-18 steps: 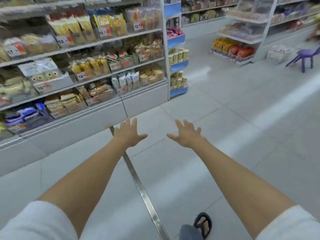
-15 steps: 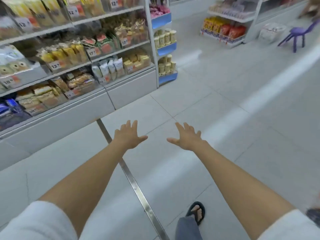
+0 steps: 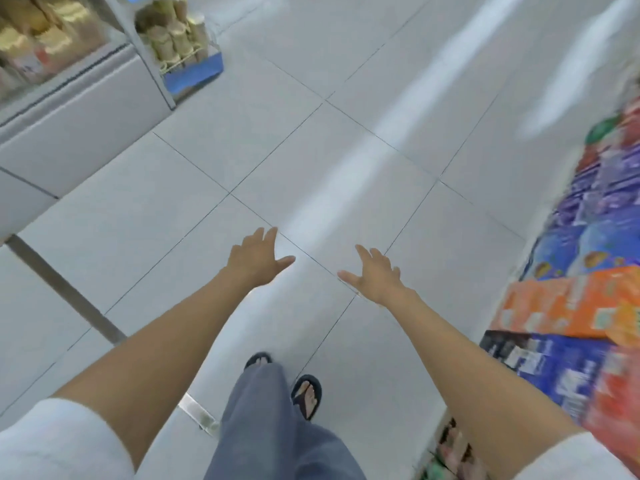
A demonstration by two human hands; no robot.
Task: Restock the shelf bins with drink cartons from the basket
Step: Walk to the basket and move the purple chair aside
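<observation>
My left hand (image 3: pixel 255 259) and my right hand (image 3: pixel 375 276) are stretched out in front of me over the grey tiled floor, palms down, fingers spread, holding nothing. Along the right edge stands a blurred row of boxed goods, with orange cartons (image 3: pixel 568 306) and blue cartons (image 3: pixel 554 368) closest to my right arm. No basket is in view.
A white shelf unit (image 3: pixel 79 109) with packaged goods stands at the upper left, and a blue end rack (image 3: pixel 192 76) with cups beside it. A metal strip (image 3: pixel 65 289) crosses the floor on the left. My legs and sandals (image 3: pixel 306 394) are below my arms.
The view has swung down and to the right: the left shelves slid out toward the top left and the cartons on the right came in. Both hands stay spread and empty.
</observation>
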